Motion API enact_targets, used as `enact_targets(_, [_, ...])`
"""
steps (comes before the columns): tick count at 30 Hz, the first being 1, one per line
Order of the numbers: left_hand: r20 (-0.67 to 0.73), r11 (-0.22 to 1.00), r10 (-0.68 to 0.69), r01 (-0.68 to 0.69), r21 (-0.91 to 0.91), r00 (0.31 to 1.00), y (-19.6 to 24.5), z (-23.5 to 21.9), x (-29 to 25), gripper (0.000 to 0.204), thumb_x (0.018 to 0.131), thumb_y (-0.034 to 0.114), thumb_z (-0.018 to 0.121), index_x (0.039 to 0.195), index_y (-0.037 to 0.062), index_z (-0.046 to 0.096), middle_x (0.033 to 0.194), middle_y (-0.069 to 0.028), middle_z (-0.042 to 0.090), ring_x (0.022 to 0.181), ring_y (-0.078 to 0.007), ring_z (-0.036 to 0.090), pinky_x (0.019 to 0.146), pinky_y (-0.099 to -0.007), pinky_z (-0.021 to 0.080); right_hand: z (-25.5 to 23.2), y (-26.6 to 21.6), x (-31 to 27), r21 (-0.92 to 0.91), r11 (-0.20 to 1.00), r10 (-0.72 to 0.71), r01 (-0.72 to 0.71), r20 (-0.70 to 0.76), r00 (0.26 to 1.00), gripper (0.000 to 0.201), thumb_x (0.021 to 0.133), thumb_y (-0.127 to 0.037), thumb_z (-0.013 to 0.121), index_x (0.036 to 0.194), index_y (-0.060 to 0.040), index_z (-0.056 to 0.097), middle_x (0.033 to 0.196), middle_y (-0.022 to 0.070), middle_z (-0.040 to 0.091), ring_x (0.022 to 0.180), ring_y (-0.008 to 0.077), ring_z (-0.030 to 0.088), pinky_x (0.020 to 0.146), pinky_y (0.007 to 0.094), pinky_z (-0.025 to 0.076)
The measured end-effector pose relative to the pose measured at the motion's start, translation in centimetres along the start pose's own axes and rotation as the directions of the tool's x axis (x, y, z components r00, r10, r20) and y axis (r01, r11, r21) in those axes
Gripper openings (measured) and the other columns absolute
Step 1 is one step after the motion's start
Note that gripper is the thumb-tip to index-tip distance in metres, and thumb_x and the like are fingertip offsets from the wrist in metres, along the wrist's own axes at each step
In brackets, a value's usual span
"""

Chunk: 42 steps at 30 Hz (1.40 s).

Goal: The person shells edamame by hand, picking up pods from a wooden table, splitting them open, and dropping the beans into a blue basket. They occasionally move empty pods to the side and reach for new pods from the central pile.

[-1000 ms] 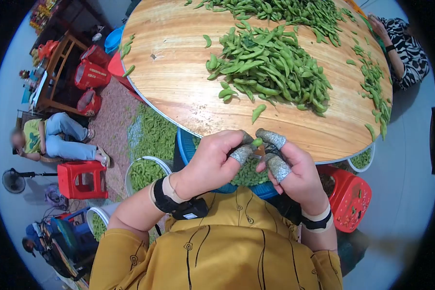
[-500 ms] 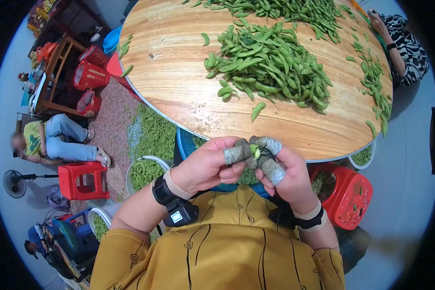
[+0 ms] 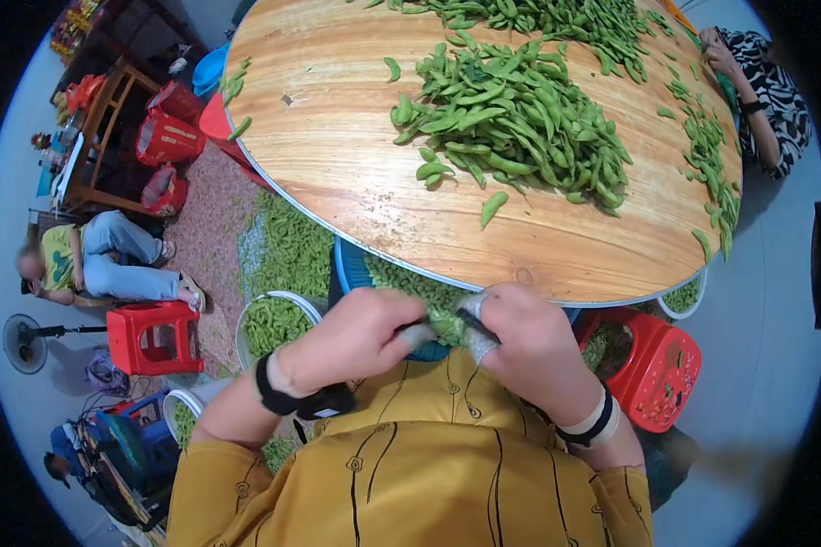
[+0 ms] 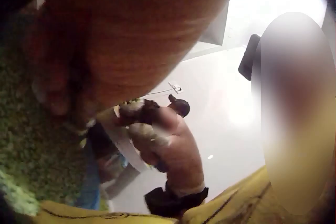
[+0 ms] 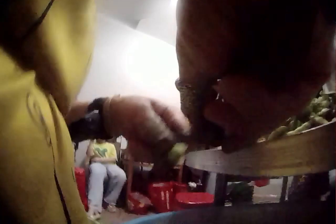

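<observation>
Both hands are held low, just under the near edge of the round wooden table (image 3: 337,182). My left hand (image 3: 409,334) and right hand (image 3: 480,335) pinch one green soybean pod (image 3: 445,324) between them, the fingertips wrapped in grey guards. In the right wrist view the pod (image 5: 177,153) shows between the left hand (image 5: 142,124) and the right hand's fingers (image 5: 199,103). A big pile of pods (image 3: 511,118) covers the table's middle. The hands hang over a blue basin (image 3: 348,273) of shelled beans.
One loose pod (image 3: 493,208) lies near the table's front. A white bucket of pods (image 3: 274,319) and a red stool (image 3: 150,337) stand at the left, another red stool (image 3: 666,374) at the right. One person (image 3: 91,260) sits far left, another (image 3: 766,91) at the table's far right.
Both hands dropped from table-edge height to below the rim, over the blue basin, and turned knuckles-up while still holding the pod.
</observation>
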<state>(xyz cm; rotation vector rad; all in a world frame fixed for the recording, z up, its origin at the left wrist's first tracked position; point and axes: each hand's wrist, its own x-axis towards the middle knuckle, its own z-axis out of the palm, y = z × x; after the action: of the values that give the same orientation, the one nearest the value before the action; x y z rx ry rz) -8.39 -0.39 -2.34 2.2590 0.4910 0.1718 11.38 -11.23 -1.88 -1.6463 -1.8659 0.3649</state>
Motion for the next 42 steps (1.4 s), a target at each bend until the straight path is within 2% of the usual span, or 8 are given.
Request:
enact_targets(4, [0.206, 0.781, -0.471, 0.297, 0.55, 0.858, -2.0, -1.0, -5.1, 0.02, 0.079, 0.021, 0.066, 0.088, 0.0039, 0.062, 0.074, -0.0164, 0.059, 0.072, -0.0357, 0.061, 0.061, -0.0441, 0.048, -0.6, 0.2, 2.2, 0.056, 0.998, 0.012, -0.012, -0.006, 1.0, 0.02, 0.075, -0.012, 0.069, 0.089, -0.003, 0.058, 0.076, 0.014, 0.057, 0.071, 0.0328, 0.059, 0.061, 0.0417, 0.048])
enact_targets(8, [0.085, 0.741, -0.404, 0.272, 0.613, 0.911, -1.7, -1.5, -5.9, 0.021, 0.075, 0.02, 0.067, 0.088, 0.0053, 0.06, 0.077, -0.0147, 0.06, 0.07, -0.0345, 0.061, 0.062, -0.0432, 0.05, 1.1, 2.0, 5.6, -0.114, 0.953, 0.251, -0.281, -0.226, 0.941, 0.025, 0.074, -0.01, 0.068, 0.095, -0.0024, 0.056, 0.077, 0.0158, 0.058, 0.072, 0.0351, 0.059, 0.064, 0.0438, 0.048])
enact_targets(14, [-0.253, 0.995, 0.052, -0.03, 0.091, 0.966, 0.8, -0.8, 0.1, 0.021, 0.086, 0.013, 0.06, 0.103, 0.002, 0.06, 0.08, -0.0139, 0.061, 0.068, -0.0309, 0.062, 0.059, -0.0376, 0.05, 1.2, 2.0, 5.2, -0.129, 0.927, 0.313, -0.352, -0.253, 0.916, 0.025, 0.072, -0.006, 0.067, 0.094, -0.0005, 0.056, 0.079, 0.0156, 0.061, 0.071, 0.0331, 0.061, 0.064, 0.0413, 0.049])
enact_targets(17, [-0.349, 0.988, -0.051, -0.004, -0.155, 0.936, 1.6, 0.6, 3.2, 0.02, 0.09, 0.011, 0.053, 0.105, -0.0013, 0.059, 0.08, -0.0128, 0.062, 0.067, -0.023, 0.065, 0.058, -0.0341, 0.05, 0.2, 0.9, 3.6, 0.193, 0.896, 0.435, -0.399, -0.211, 0.875, 0.023, 0.074, -0.004, 0.065, 0.095, -0.0002, 0.058, 0.08, 0.0139, 0.063, 0.069, 0.0253, 0.062, 0.064, 0.0353, 0.05])
enact_targets(20, [0.112, 0.463, -0.328, 0.263, -0.847, 0.938, 2.2, 1.1, 5.3, 0.019, 0.096, 0.012, 0.045, 0.101, -0.001, 0.058, 0.079, -0.0056, 0.064, 0.068, -0.0126, 0.064, 0.055, -0.0249, 0.049, -0.2, -0.5, 2.0, 0.45, 0.835, 0.423, -0.317, -0.157, 0.892, 0.022, 0.079, -0.005, 0.063, 0.1, -0.0002, 0.06, 0.082, 0.0114, 0.064, 0.073, 0.017, 0.063, 0.068, 0.0295, 0.05])
enact_targets(28, [-0.012, 0.508, -0.361, 0.185, -0.841, 0.932, 1.8, 0.9, 4.8, 0.017, 0.096, 0.007, 0.044, 0.105, 0.0015, 0.058, 0.079, 0.0006, 0.058, 0.062, -0.0058, 0.052, 0.055, -0.0192, 0.042, -1.4, 0.2, 0.6, 0.667, 0.623, 0.437, -0.408, 0.136, 0.889, 0.037, 0.086, -0.001, 0.054, 0.122, 0.003, 0.052, 0.087, 0.0081, 0.064, 0.079, 0.0138, 0.061, 0.075, 0.0267, 0.049])
enact_targets(38, [0.056, 0.796, -0.329, 0.308, -0.522, 0.943, 2.3, 0.4, 4.8, 0.013, 0.092, 0.007, 0.05, 0.088, 0.0022, 0.061, 0.072, -0.0016, 0.057, 0.061, -0.0041, 0.049, 0.053, -0.0217, 0.04, -2.0, 0.5, 0.8, 0.72, 0.543, 0.363, -0.432, 0.262, 0.894, 0.042, 0.086, 0.002, 0.049, 0.128, 0.0019, 0.048, 0.088, 0.0042, 0.061, 0.081, 0.0099, 0.058, 0.076, 0.0243, 0.048])
enact_targets(42, [-0.32, 0.972, 0.233, -0.21, 0.105, 0.918, 0.4, 1.7, 5.0, 0.011, 0.092, 0.01, 0.053, 0.092, 0.0008, 0.059, 0.069, -0.0029, 0.058, 0.053, -0.0073, 0.052, 0.048, -0.0235, 0.04, -1.5, 0.9, 0.6, 0.817, 0.359, 0.372, -0.451, 0.318, 0.872, 0.041, 0.088, 0.001, 0.046, 0.129, -0.0002, 0.048, 0.086, 0.0026, 0.06, 0.074, 0.0081, 0.055, 0.069, 0.0216, 0.047])
